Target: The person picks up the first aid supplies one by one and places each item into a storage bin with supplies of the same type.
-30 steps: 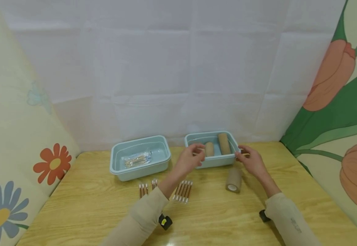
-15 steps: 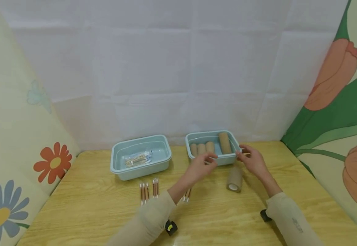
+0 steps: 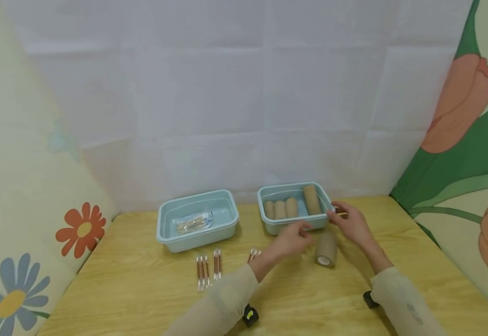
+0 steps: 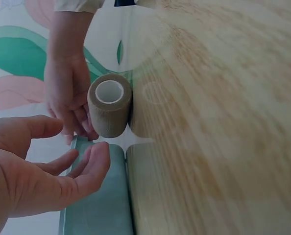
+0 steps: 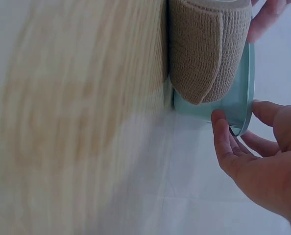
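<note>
Left hand (image 3: 293, 239): holding nothing, fingers loosely bent, thumb apart from them, in front of the right-hand box (image 3: 275, 227) and near the loose tan wrap roll (image 3: 326, 249). The left wrist view shows a gap between my fingertips and that roll. Right hand (image 3: 351, 224): thumb and fingers pinching the near right corner of the same box's rim. My hands are apart from each other.

The loose roll lies on its side on the wood table (image 3: 114, 289), white-cored end towards me, just in front of the box, near my right hand. Inside that box: three short rolls (image 3: 280, 210) in a row on the left, one longer roll (image 3: 311, 199) on the right.

Left-hand box (image 3: 202, 241) has a clear packet of swabs (image 3: 194, 224) in it. Brown-stemmed swabs (image 3: 203, 273) lie on the table in front; another group (image 3: 254, 255) is partly behind my left arm, so can't count those.

Step, my judgement: rolls being gathered into the right-hand box, one left out, right hand steadying. Next move likely calls for the left hand going right to the loose roll, closing round its sides and lifting it over the rim into the gap between the rolls.
</note>
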Tool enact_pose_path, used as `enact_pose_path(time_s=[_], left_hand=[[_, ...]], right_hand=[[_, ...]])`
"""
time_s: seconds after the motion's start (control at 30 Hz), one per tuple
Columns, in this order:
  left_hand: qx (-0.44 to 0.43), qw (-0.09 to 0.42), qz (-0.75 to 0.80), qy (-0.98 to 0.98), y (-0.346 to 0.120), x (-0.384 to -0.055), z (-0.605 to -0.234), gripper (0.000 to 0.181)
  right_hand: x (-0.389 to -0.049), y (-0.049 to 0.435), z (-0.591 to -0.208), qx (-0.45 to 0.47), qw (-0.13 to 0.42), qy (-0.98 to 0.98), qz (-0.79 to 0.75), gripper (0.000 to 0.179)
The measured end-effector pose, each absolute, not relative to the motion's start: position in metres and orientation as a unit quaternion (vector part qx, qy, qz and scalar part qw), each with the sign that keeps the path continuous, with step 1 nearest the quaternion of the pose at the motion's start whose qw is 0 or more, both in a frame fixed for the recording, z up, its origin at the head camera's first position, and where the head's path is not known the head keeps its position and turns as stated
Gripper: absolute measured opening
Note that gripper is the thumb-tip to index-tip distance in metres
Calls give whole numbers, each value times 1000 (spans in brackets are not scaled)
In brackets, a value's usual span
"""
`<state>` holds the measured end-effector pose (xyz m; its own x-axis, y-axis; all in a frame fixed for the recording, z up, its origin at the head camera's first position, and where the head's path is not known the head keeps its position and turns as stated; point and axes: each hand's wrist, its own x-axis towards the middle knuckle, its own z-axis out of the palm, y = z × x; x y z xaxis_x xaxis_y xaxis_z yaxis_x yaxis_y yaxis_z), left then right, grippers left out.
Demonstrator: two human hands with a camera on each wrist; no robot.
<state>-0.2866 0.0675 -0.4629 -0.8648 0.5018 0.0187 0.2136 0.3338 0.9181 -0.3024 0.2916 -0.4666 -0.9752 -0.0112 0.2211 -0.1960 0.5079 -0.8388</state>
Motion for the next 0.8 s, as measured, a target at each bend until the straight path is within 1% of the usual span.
enact_pose_path(time_s=[0.23,0.47,0.6,0.8], left_hand=[[218,147,467,844,80,-287,-466,56],[221,138,426,866,94,-282,-462,65],[208,140,431,867,101,-280,-463,67],[180,162,480,843,105,-275,-466,66]], right_hand=[[-304,293,-467,65,92,-860,497,50],[-303,294,-467,66,96,-861,494,50],[-303,295,-467,69,97,-861,495,50],[-303,293,-467,73,90,-857,501,50]])
